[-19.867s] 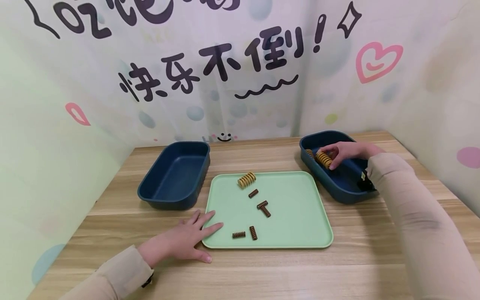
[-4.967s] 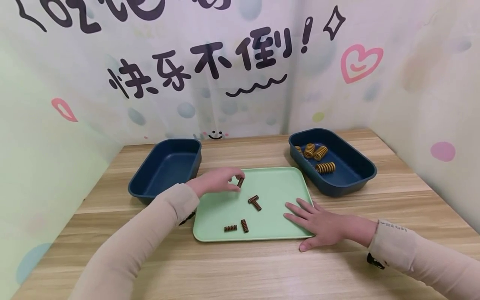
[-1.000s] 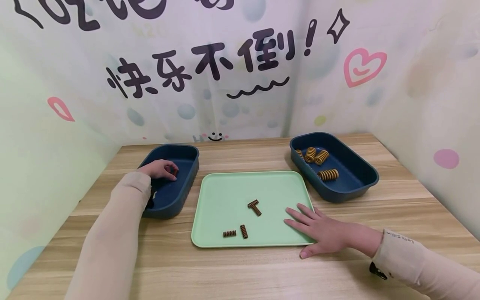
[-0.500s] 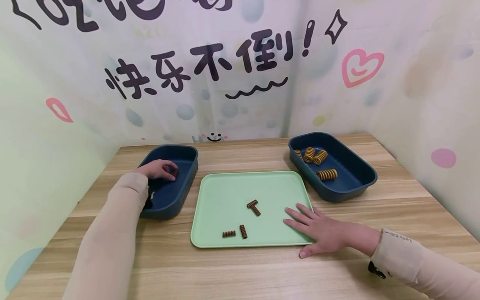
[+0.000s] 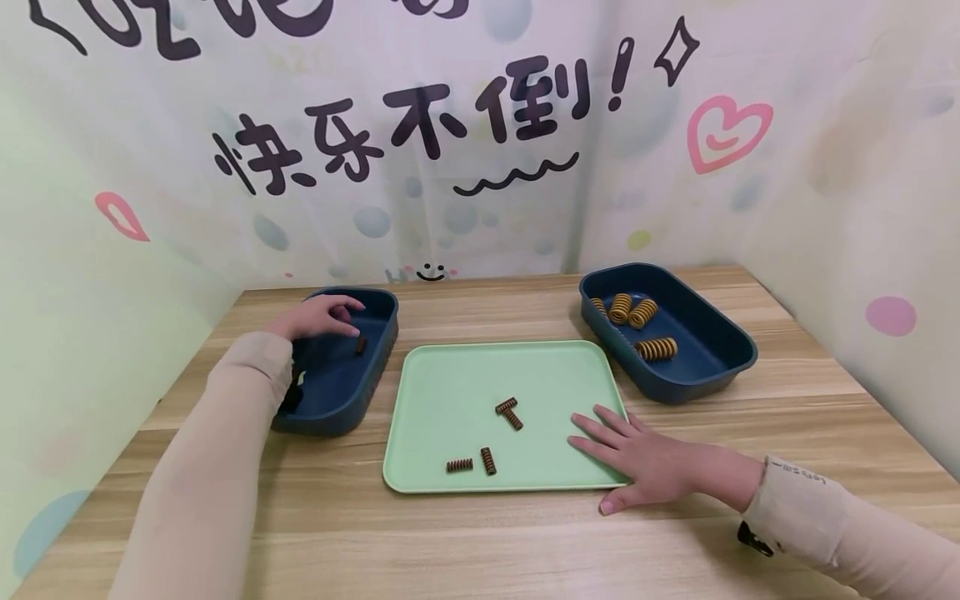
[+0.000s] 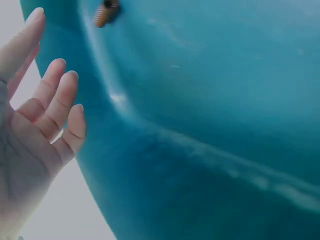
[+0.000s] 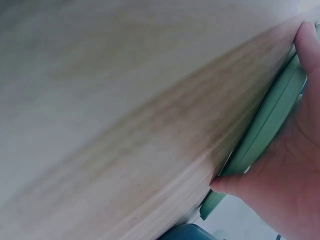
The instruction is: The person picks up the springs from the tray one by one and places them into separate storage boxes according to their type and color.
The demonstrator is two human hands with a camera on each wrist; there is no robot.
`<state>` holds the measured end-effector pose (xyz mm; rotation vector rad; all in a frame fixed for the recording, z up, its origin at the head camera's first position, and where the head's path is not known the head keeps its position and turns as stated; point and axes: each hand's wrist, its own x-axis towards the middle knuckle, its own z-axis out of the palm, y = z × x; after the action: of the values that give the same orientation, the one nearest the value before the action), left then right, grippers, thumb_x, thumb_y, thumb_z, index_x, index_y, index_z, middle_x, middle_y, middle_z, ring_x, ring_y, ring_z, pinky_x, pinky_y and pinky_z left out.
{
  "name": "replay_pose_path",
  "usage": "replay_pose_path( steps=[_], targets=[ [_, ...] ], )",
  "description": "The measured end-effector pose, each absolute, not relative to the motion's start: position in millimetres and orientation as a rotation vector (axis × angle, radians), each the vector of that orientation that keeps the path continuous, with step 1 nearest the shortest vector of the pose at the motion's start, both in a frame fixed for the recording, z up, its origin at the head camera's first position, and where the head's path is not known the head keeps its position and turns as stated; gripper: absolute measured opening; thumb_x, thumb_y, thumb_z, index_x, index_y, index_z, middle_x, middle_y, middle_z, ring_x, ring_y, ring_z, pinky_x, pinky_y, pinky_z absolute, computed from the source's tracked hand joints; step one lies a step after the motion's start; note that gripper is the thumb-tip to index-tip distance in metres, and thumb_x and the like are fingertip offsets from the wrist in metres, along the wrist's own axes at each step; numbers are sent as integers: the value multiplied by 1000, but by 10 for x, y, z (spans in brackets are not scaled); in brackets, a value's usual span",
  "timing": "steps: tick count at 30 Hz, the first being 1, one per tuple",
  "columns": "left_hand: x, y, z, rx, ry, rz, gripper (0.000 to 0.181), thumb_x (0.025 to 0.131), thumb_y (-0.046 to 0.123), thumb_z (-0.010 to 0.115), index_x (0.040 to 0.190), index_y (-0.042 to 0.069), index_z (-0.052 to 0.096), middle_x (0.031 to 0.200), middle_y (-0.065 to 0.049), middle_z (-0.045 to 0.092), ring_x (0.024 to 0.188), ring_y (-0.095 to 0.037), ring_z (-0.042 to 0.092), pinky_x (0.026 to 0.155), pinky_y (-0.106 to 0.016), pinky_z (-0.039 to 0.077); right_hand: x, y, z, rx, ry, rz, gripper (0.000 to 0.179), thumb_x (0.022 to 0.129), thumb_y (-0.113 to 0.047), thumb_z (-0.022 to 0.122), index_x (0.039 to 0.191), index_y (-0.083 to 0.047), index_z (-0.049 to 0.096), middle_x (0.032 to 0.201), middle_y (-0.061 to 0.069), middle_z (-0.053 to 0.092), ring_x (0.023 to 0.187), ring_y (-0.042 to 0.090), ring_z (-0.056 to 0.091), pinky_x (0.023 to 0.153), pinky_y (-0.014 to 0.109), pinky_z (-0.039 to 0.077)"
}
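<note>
My left hand [image 5: 322, 317] hovers over the left blue bin [image 5: 378, 367], fingers parted and holding nothing. Just below its fingertips a small brown spring [image 5: 362, 345] lies in that bin; the left wrist view shows the same spring [image 6: 106, 13] near the bin's wall. With fingers spread, my right hand [image 5: 648, 458] rests on the right front corner of the green tray [image 5: 570, 375]. On the tray are two brown springs touching in a T, a spring [image 5: 460, 466] lying sideways and another spring [image 5: 488, 461] beside it. In the right wrist view the thumb sits at the tray's edge [image 7: 270, 115].
At the back right stands another blue bin [image 5: 705, 358] with several larger yellow springs [image 5: 657, 349] in it. Both bins and the tray sit on a wooden table [image 5: 465, 542]. A printed curtain [image 5: 480, 225] hangs behind the table's far edge.
The left hand has let go of the brown spring inside the left bin and lifted slightly, its fingers parting. My right hand stays in place on the tray corner.
</note>
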<state>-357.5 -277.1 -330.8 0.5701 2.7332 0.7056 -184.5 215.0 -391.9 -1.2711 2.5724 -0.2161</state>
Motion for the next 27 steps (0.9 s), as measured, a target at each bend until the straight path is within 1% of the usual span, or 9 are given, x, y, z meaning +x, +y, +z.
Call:
replay_pose_path(
  steps=[6, 9, 13, 19, 23, 27],
  targets=[
    [-3554, -2569, -3122, 624, 2700, 855, 54, 89, 26, 60, 135, 4, 41, 120, -23, 52, 109, -35, 48, 95, -51, 35, -1848, 2150, -3914, -1258, 2568, -219, 79, 85, -61, 45, 145, -12, 27, 152, 16, 12, 135, 47, 6, 97, 69, 14],
    [-3545, -2435, -3031, 662, 2670, 906, 53, 91, 22, 58, 136, 4, 39, 124, -24, 49, 111, -37, 47, 97, -52, 34, -1849, 2151, -3914, -1257, 2569, -213, 79, 85, -61, 44, 145, -12, 27, 152, 16, 12, 135, 46, 7, 97, 69, 14],
    [-3532, -2270, -2931, 757, 2624, 959, 51, 91, 18, 57, 137, 5, 38, 129, -23, 47, 115, -38, 47, 100, -51, 32, -1848, 2151, -3917, -1257, 2567, -219, 79, 86, -60, 45, 145, -11, 27, 152, 16, 12, 135, 47, 6, 97, 69, 14],
    [-3481, -2034, -2870, 862, 2612, 972, 49, 89, 15, 60, 134, 4, 43, 127, -21, 50, 113, -34, 51, 96, -48, 38, -1852, 2144, -3924, -1248, 2562, -220, 79, 86, -60, 45, 145, -11, 26, 152, 16, 11, 135, 46, 6, 97, 69, 13],
    [-3448, -1868, -2892, 887, 2596, 920, 49, 88, 19, 62, 132, 6, 45, 126, -17, 52, 110, -31, 52, 93, -45, 42, -1852, 2143, -3916, -1242, 2562, -221, 79, 86, -60, 45, 145, -12, 26, 152, 16, 11, 135, 46, 5, 97, 69, 13],
    [-3396, -1702, -2932, 948, 2547, 863, 51, 87, 21, 63, 132, 6, 45, 127, -16, 52, 110, -32, 51, 93, -44, 42, -1846, 2143, -3906, -1238, 2560, -224, 79, 86, -60, 45, 145, -11, 26, 152, 16, 11, 135, 46, 5, 97, 69, 13]
  ],
)
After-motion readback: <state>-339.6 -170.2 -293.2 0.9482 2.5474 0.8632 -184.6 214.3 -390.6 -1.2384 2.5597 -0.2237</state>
